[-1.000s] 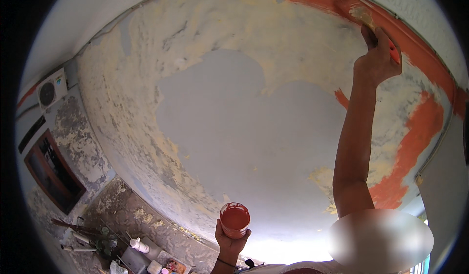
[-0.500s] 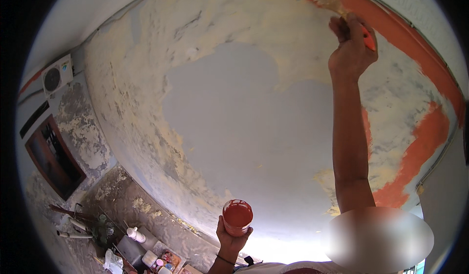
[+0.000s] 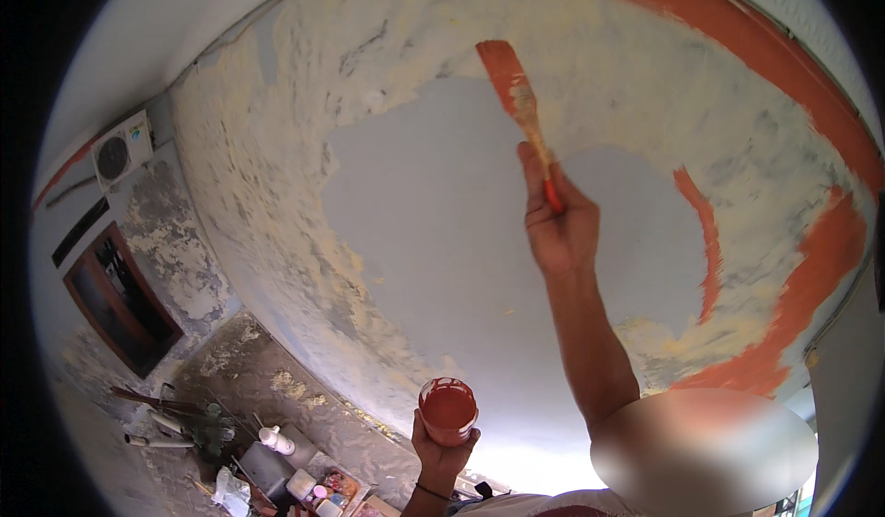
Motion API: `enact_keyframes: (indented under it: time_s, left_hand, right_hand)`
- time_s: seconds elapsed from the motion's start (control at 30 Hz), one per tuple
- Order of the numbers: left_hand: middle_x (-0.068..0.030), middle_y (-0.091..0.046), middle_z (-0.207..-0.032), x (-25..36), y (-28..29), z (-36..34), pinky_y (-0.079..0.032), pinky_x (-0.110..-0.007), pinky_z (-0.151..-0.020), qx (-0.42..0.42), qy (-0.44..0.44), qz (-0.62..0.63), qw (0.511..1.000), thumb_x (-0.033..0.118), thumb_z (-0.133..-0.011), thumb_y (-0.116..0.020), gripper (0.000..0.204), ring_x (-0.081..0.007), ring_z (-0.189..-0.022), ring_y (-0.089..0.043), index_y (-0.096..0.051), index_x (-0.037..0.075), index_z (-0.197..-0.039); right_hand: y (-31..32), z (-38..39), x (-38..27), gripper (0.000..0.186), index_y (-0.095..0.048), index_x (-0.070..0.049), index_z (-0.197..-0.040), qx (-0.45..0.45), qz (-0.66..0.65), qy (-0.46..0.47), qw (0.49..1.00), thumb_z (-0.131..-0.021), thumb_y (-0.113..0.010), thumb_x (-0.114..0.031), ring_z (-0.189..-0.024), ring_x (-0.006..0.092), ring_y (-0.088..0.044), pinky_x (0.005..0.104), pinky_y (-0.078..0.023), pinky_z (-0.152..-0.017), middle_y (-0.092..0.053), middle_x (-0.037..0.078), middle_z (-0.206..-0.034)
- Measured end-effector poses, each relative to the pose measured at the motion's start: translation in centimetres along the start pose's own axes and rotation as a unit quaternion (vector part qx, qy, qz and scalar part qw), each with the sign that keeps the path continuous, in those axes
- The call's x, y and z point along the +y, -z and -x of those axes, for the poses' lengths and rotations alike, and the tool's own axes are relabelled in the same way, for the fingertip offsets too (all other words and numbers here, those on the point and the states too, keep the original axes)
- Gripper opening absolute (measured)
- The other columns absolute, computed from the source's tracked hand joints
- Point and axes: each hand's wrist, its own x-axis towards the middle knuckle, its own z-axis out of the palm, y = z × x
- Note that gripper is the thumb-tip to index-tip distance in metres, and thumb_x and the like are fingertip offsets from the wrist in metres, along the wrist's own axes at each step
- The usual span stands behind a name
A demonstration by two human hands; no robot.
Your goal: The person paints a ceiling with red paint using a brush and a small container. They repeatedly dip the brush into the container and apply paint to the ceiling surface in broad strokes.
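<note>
My left hand point(image 3: 442, 454) is closed round a small cup of red-orange paint point(image 3: 449, 413), its inner rim smeared with the same colour. Raised in front of the wall, my right hand point(image 3: 564, 227) grips a paintbrush point(image 3: 519, 102) by its handle, which ends in red. The flat bristles are coated in orange paint and point up and to the left. Behind them is the patchy wall point(image 3: 415, 204), grey in the middle with cream, mottled areas around. An orange painted band point(image 3: 737, 33) follows the wall's upper right edge, and more orange strokes point(image 3: 816, 277) lie at the right.
At the left, an air-conditioner unit point(image 3: 123, 151) hangs above a brown-framed window point(image 3: 123, 299) on a peeling wall. Lower left, a white bottle point(image 3: 276, 440), tubs, a white plastic bag point(image 3: 231, 492) and pipes point(image 3: 159, 441) are gathered. A pale ceiling point(image 3: 230, 10) borders the wall.
My right hand has brought the paintbrush down and left, away from the orange band at the upper right. My left hand still holds the paint cup in nearly the same place.
</note>
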Motion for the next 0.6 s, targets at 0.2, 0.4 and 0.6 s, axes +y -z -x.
enact_keyframes:
  time_s: [0.2, 0.4, 0.6]
  left_hand:
    - [-0.0092, -0.060, -0.141, 1.4, -0.3, 1.7, -0.056, -0.050, -0.081, -0.009, -0.033, 0.018, 0.999, 0.067, -0.090, -0.067, 0.074, -0.0375, -0.122, -0.060, -0.053, 0.023, -0.148]
    - [-0.0079, -0.060, -0.142, 2.4, 0.1, 2.3, -0.056, -0.051, -0.081, 0.000, -0.062, 0.036, 0.997, 0.066, -0.089, -0.069, 0.074, -0.0385, -0.123, -0.058, -0.053, 0.022, -0.148]
    - [-0.0146, -0.059, -0.131, 1.4, -1.8, 2.1, -0.060, -0.045, -0.083, -0.017, -0.084, 0.032, 0.996, 0.059, -0.091, -0.073, 0.073, -0.0339, -0.122, -0.053, -0.054, 0.015, -0.145]
  right_hand:
    - [0.1, -0.2, 3.6, 0.036, -0.048, 0.011, -0.137, -0.162, 0.195, 0.035, 0.967, -0.105, -0.055, -0.006, -0.110, 0.0220, -0.065, 0.0315, -0.062, -0.083, -0.061, 0.019, -0.125]
    - [-6.1, -7.3, 3.6, 0.011, -0.058, 0.000, -0.103, -0.151, 0.443, 0.191, 0.863, -0.105, -0.054, -0.010, -0.057, 0.0084, -0.046, 0.0253, -0.032, -0.044, -0.053, 0.004, -0.080]
    - [-9.9, -13.0, 3.0, 0.027, -0.047, -0.006, -0.078, -0.148, 0.497, 0.236, 0.822, -0.102, -0.055, -0.012, -0.051, 0.0075, -0.037, 0.0273, -0.026, -0.043, -0.044, 0.000, -0.069]
